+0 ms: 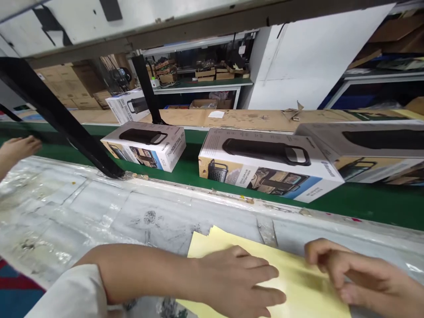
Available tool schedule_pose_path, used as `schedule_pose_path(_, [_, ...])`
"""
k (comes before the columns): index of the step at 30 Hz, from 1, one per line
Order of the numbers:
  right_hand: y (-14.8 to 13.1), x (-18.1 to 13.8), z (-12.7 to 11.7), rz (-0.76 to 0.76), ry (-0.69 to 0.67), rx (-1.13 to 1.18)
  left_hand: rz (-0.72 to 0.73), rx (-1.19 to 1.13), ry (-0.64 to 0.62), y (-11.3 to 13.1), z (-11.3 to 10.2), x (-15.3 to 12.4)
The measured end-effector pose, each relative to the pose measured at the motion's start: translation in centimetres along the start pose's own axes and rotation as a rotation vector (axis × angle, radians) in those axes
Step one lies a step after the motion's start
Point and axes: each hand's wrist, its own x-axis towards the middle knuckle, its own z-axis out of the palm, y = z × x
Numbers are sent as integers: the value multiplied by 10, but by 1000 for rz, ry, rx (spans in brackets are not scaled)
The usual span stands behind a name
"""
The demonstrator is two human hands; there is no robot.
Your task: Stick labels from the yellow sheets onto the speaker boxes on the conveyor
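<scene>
Hand of a co-worker hovers at far left by the green belt, where boxes stand in a row. Nearer, the left hand lies flat on yellow paper on the table, fingers spread, gripping nothing; the right hand curls half-closed at the paper's right edge, though whether it pinches it cannot be told. A tug there against the resting palm could crease or skew the paper.
</scene>
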Motion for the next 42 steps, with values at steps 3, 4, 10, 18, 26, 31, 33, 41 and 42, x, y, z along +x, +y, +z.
schedule_pose_path(3, [-16, 23, -25, -49, 182, 201, 43, -194, 32, -14, -8, 1])
schedule_pose_path(4, [-27, 33, -32, -66, 254, 240, 30, -280, 94, -25, -16, 1])
schedule_pose_path(10, [-106, 132, -46, -149, 447, 312, -899, -519, 926, -153, -91, 7])
schedule_pose_path(18, [-148, 303, -40, -406, 403, 72, -1050, -1625, 984, -231, -79, 29])
schedule_pose_path(26, [-147, 368, -32, -548, 229, -38, -1049, -1658, 1001, -227, -85, 21])
schedule_pose_path(31, [-142, 382, -28, -611, 304, -190, -1025, -1631, 996, -227, -85, 18])
schedule_pose_path(33, [-140, 386, -27, -599, 368, -260, -1013, -1643, 997, -228, -84, 16])
schedule_pose_path(41, [-135, 369, -32, -691, 379, -531, -992, -1672, 1033, -236, -81, 12])
schedule_pose_path(42, [-136, 365, -34, -759, 303, -610, -992, -1664, 1040, -236, -80, 11])
